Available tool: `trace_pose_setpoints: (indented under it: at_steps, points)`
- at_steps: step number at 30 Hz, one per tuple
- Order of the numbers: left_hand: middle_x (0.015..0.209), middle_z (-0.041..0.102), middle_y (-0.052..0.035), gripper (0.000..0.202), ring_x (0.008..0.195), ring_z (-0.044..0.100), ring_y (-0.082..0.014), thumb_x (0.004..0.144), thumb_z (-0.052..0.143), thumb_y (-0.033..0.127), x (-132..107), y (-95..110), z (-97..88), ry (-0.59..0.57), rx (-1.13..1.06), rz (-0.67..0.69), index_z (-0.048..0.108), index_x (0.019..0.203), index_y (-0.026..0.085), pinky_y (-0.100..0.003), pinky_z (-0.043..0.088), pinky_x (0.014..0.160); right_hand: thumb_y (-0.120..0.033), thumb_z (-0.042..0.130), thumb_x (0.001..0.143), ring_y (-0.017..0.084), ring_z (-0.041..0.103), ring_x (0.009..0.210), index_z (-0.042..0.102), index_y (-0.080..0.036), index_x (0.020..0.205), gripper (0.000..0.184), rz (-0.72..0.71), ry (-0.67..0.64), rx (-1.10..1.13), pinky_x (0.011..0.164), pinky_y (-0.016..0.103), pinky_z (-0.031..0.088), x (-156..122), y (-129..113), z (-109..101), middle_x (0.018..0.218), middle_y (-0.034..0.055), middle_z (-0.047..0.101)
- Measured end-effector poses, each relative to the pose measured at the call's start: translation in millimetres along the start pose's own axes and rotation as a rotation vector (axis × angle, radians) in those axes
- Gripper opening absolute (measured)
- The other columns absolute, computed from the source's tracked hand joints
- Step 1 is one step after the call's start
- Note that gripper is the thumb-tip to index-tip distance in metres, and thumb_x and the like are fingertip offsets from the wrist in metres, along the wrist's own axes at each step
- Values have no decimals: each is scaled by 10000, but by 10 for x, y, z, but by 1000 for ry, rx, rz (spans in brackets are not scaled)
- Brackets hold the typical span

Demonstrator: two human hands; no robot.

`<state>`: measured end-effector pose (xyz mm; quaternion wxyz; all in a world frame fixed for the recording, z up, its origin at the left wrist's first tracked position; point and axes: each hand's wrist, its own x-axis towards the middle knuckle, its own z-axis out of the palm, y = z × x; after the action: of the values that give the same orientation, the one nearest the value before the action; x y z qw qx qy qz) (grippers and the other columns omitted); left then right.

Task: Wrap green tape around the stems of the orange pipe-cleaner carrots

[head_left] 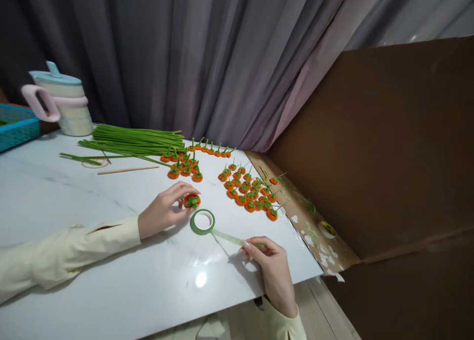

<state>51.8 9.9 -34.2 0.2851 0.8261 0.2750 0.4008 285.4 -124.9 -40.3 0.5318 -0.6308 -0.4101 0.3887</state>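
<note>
Holding left hand (163, 212): fingers closed round one orange piece (192, 200), its green top facing up, pressed down against the white table (74, 196).
Right hand (272, 266): down near the table's front edge, thumb and fingertips (247, 244) pinched tight on the end of the tape strip (227, 237).
Tape roll (202, 222): green, lying flat on the table, just beside the held orange piece and between the two hands.
Tape strip: drawn out taut from the roll, running across to the right hand.
Finished pieces (250, 191): a thick cluster of orange ones with green stalks, right of the left hand, near the table's edge.
Second cluster (183, 167): more of them, further back, beside the green stems (137, 140) laid in a long bundle.
Wooden stick (128, 170): lying alone, in front of the stems.
Jug (61, 100): pale with a pink handle, far left corner, next to a blue basket (17, 127).
Cardboard (370, 147): brown wall standing along the right side.
</note>
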Motion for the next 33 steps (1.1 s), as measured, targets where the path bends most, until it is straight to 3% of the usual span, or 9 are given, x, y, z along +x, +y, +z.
trace_pose_setpoints:
  at_steps: [3,5,8,13,18,21,25,29,33]
  points:
    - [1024,550,-60,321,800,568,-170,739,542,312,-37,-54,-200,28,-60,-210,587,1036,200,-257,485,689,-344,745,632,136,568,606,691,-160,682,198,-56,-56,-92,589,242,441,78,-197,25,641,38,670]
    - [1024,557,-56,344,709,574,-160,695,575,349,-80,-105,-313,32,-134,-361,608,1004,201,-266,490,637,-322,746,628,148,575,658,706,-176,681,161,-153,-118,-179,632,258,446,163,-366,93,696,41,679]
    - [973,581,-57,335,588,542,-134,652,607,378,-151,-188,-409,42,-232,-505,616,919,176,-265,468,560,-293,752,611,167,599,753,695,-181,621,126,-271,-339,-206,718,279,454,334,-560,281,764,44,674]
    - [721,573,-7,369,551,496,-125,646,628,367,-239,-298,-384,46,-304,-560,540,937,159,-233,397,502,-363,725,634,167,639,758,683,-139,747,254,-51,-784,-50,713,286,481,624,-541,745,843,78,688]
    - [606,487,50,304,491,438,-84,721,613,371,-290,-297,-342,-35,-337,-490,500,919,170,-191,351,459,-407,652,715,162,655,744,646,-120,809,302,3,-1031,26,628,242,470,741,-396,1099,832,86,695]
    - [597,483,50,301,506,450,-85,712,636,395,-294,-283,-363,-119,-267,-450,531,862,157,-189,368,469,-413,651,721,158,661,706,640,-118,873,332,19,-1041,80,618,245,475,750,-363,1148,824,80,697]
    - [820,593,-28,355,614,536,-111,727,620,370,-293,-285,-391,-159,-210,-361,528,985,144,-215,444,553,-407,675,707,184,672,776,632,-118,893,347,62,-1036,168,776,320,482,763,-347,1113,866,83,694]
    - [1018,588,-77,243,707,565,-120,832,506,313,-328,-256,-397,-143,17,-128,556,1009,154,-223,458,621,-414,667,719,174,667,765,629,-124,856,322,107,-1043,234,814,334,471,786,-344,1099,843,76,688]
    - [1003,606,-71,209,732,563,-121,883,456,287,-382,-218,-390,-96,192,15,549,1024,164,-205,448,611,-402,684,707,157,660,769,643,-131,825,299,152,-1026,290,825,320,469,805,-348,1112,811,59,676]
